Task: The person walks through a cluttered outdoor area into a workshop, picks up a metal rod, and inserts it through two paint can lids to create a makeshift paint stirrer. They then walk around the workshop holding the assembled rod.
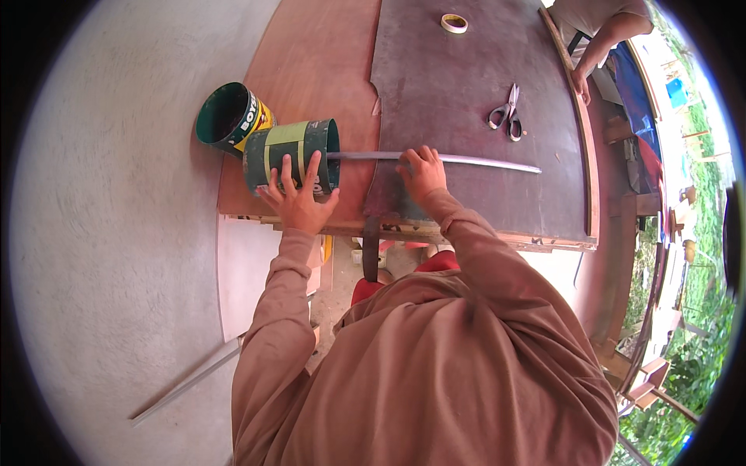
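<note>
A dark green paint can (256,155) with pale green strips around it lies on its side near the table's front edge, its open end facing right. My left hand (301,200) rests against its near side, fingers spread over the curved wall. From the can's opening a thin metal rod (489,162) extends right; its left end is hidden inside. My right hand (424,172) is closed on the rod near its middle, fingertips curled over it. Just behind the first can, on the left, is a second green can (263,116) with a yellow label, its dark mouth showing.
On the dark sheet (435,85) covering the table's right part lie black-handled scissors (509,115) and a tape roll (454,23). A wooden strip (576,116) edges the right side, where another person's hand (580,84) touches it. A long bar (186,380) lies at lower left.
</note>
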Demonstrator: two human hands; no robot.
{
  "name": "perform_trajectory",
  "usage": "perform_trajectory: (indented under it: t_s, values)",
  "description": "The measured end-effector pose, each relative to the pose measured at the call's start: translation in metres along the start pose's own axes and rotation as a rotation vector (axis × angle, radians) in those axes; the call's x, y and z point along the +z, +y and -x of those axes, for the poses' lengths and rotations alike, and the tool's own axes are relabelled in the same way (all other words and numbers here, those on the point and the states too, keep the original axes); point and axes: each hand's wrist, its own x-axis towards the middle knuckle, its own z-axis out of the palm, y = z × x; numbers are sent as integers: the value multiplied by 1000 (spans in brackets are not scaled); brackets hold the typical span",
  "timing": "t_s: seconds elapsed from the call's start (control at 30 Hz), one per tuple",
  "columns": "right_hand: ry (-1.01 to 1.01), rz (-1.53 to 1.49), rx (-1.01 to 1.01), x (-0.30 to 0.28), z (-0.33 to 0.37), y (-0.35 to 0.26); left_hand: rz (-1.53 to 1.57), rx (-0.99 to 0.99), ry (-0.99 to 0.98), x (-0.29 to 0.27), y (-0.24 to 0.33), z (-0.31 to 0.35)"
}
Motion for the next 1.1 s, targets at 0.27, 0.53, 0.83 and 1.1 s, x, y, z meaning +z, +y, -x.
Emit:
perform_trajectory:
  t_s: [0.27, 0.53, 0.83, 1.1]
  values:
    - [-82, 49, -142, 11, -16, 19, 153, -12, 250, -26, -31, -31]
    - [-171, 81, -66, 9, -19, 17, -292, -78, -106, 2, -210, -139]
    - [-160, 33, -37, 20, -19, 26, -103, -65, 245, -90, -156, -170]
    - [136, -826, 31, -59, 24, 30, 1408, -612, 169, -120, 86, -110]
